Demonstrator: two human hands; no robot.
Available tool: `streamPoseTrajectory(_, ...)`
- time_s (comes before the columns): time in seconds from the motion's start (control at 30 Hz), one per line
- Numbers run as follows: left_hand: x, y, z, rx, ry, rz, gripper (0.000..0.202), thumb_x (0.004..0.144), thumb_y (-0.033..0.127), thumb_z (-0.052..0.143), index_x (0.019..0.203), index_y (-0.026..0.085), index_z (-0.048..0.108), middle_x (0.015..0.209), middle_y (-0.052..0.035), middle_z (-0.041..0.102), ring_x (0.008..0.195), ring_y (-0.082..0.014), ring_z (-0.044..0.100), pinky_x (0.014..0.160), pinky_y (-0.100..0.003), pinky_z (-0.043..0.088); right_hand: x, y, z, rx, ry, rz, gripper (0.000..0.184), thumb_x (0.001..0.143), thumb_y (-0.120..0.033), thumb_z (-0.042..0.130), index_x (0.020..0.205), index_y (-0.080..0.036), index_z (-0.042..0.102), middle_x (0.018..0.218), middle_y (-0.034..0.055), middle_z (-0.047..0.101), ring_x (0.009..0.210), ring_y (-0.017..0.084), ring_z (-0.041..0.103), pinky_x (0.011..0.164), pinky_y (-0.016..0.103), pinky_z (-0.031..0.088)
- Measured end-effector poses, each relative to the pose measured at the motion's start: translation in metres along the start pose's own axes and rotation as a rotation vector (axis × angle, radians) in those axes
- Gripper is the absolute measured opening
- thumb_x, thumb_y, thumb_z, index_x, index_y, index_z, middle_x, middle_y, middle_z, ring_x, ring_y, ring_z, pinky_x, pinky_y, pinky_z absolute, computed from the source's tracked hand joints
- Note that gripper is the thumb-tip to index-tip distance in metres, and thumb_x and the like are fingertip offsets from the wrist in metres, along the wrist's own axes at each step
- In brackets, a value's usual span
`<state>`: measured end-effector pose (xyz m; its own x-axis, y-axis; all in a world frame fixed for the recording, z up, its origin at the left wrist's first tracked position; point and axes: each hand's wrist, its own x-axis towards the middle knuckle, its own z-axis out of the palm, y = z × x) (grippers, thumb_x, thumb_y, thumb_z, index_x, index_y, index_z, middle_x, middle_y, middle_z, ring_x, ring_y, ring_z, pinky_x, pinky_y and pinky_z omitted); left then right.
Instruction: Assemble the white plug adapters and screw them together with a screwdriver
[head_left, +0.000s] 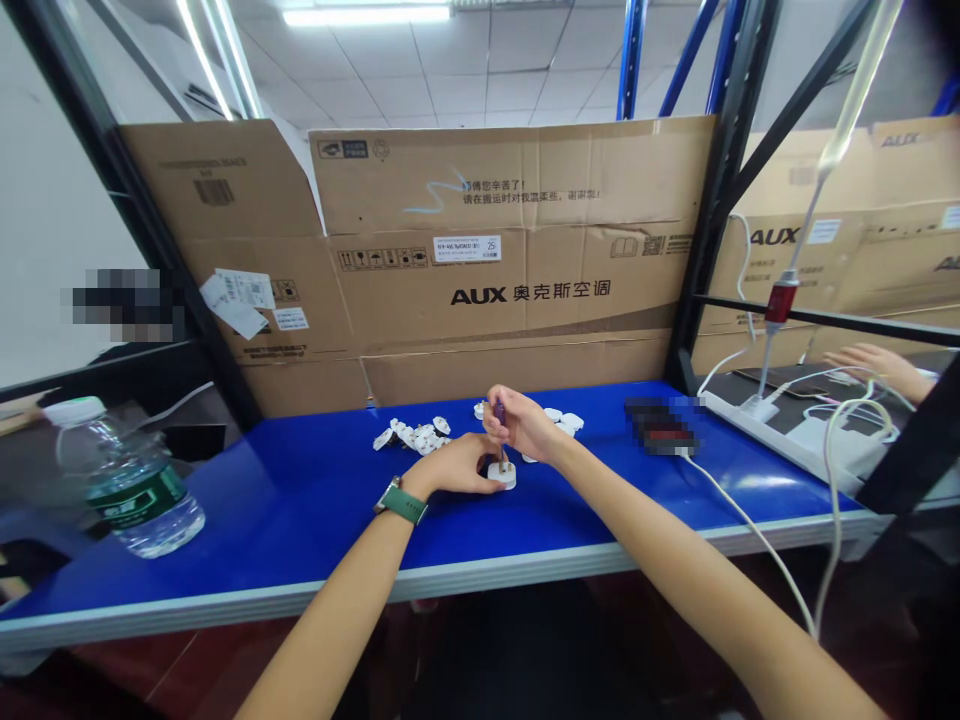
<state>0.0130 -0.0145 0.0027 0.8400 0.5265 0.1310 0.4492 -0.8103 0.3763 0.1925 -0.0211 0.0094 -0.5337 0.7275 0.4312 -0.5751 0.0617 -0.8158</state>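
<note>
My left hand [457,465], with a green-strapped watch on its wrist, is closed on a small round white plastic part [504,476] that rests on the blue table [300,510]. My right hand [519,420] is closed round a small screwdriver [500,440] held upright, with its tip down on that white part. Several more white parts [414,436] lie in a loose pile just behind my left hand, and others [564,420] lie behind my right hand.
A water bottle [127,480] lies at the table's left end. Flattened cardboard boxes [510,260] stand along the back. A white cable [750,530] trails off the front edge at right. Another person's hand [877,368] rests on the neighbouring bench beyond a black frame post [712,200].
</note>
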Motion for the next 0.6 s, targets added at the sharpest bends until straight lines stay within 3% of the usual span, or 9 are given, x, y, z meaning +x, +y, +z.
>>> streamPoseTrajectory(0.07,0.0003,0.0001,-0.0003,0.008,-0.003,-0.001,0.03,0.078,0.038,0.074,0.102,0.018,0.073,0.083,-0.0027,0.067,0.067,-0.0149,0.055,0.062,-0.026,0.041,-0.0002,0.0007,-0.0002,-0.001,0.013,0.004,0.036,0.093,-0.054,0.063,0.088,-0.022,0.049,0.068,-0.0026,0.05,0.055,0.01,0.038,0.053,0.022,0.032)
streamPoseTrajectory(0.17,-0.0003,0.0002,-0.0005,0.014,-0.005,-0.007,0.03,0.079,0.038,0.073,0.102,0.018,0.073,0.082,-0.0022,0.066,0.067,-0.0147,0.054,0.061,-0.026,0.04,-0.0011,0.0013,-0.0007,-0.074,0.021,-0.024,0.036,0.086,-0.044,0.076,0.084,-0.021,0.048,0.073,-0.0021,0.054,0.057,0.009,0.042,0.054,0.022,0.033)
streamPoseTrajectory(0.33,-0.0014,-0.0003,0.0001,0.019,0.004,-0.017,0.033,0.078,0.038,0.073,0.105,0.019,0.073,0.085,-0.003,0.067,0.069,-0.0153,0.056,0.062,-0.026,0.041,-0.0002,0.0014,-0.0048,-0.158,0.022,-0.053,0.035,0.087,-0.048,0.074,0.085,-0.016,0.061,0.079,0.0029,0.059,0.067,0.014,0.057,0.065,0.028,0.044)
streamPoseTrajectory(0.47,-0.0007,0.0,0.0004,0.021,0.02,-0.024,0.032,0.077,0.038,0.074,0.102,0.018,0.073,0.082,-0.0027,0.066,0.067,-0.0153,0.055,0.062,-0.026,0.041,0.001,0.0007,-0.0057,-0.128,0.035,-0.026,0.035,0.09,-0.05,0.069,0.098,-0.016,0.065,0.071,-0.0006,0.053,0.06,0.012,0.05,0.062,0.028,0.043)
streamPoseTrajectory(0.6,-0.0002,0.0005,0.0002,0.02,0.012,-0.012,0.03,0.077,0.037,0.074,0.1,0.018,0.074,0.08,-0.0025,0.066,0.066,-0.0149,0.054,0.061,-0.026,0.041,0.0001,-0.0005,-0.0012,-0.008,0.051,-0.001,0.029,0.092,-0.049,0.067,0.098,-0.023,0.056,0.067,-0.0047,0.045,0.055,0.01,0.039,0.055,0.023,0.036)
